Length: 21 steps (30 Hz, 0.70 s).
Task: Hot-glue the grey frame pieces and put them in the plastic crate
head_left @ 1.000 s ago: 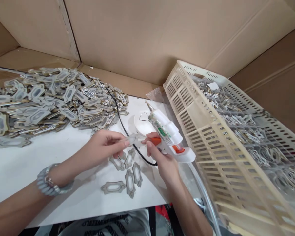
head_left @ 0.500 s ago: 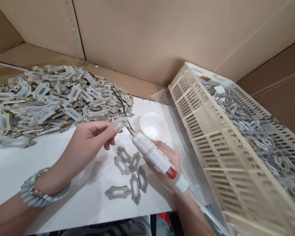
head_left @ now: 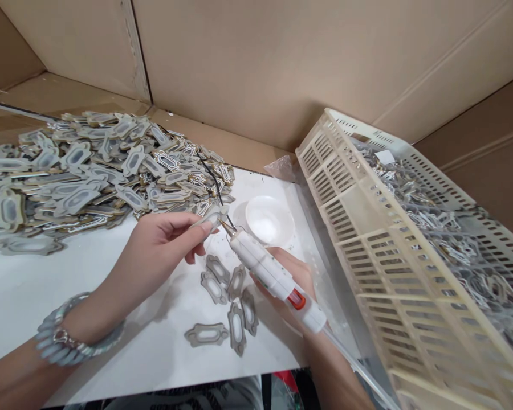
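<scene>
Left grip [head_left: 165, 242]: pinched on a grey frame [head_left: 214, 216] above the counter [head_left: 149, 341] | frame's long axis slants away rightward from fingertips | right hand [head_left: 297, 270], wrapped round glue gun [head_left: 260, 262], holds nozzle [head_left: 226, 227] by its right end; contact unclear

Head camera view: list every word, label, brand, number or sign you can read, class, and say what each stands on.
No text can be read with certainty.
Cloth at the bottom edge: dark lettering, cut off and blurred.
Glue gun: marks too small to read.
White tag in the crate: no legible print.
</scene>
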Available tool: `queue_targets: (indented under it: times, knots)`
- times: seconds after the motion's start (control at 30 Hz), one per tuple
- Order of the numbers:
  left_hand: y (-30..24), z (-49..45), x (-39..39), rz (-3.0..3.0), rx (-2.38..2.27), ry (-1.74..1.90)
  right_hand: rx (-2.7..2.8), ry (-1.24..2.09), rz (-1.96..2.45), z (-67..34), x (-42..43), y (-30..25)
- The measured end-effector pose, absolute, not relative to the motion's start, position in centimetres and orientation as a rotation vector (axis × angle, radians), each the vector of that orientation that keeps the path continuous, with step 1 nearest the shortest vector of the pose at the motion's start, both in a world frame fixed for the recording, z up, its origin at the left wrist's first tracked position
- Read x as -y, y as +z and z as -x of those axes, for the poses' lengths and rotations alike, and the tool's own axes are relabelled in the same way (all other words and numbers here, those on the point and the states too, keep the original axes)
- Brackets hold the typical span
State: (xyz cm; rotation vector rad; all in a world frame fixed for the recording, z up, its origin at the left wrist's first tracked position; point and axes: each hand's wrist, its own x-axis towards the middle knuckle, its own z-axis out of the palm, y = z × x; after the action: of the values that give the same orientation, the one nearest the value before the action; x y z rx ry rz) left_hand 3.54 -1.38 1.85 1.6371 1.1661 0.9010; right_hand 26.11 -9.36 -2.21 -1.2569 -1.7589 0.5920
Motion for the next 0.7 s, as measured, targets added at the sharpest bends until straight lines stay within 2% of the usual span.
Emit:
queue_targets:
  times: [0.7]
  knots:
    - [1.82, -3.73, 1.52, -1.652, -1.110, 0.967, 1.675, 0.672, 1.283, -26.22, 9.10, -2.58]
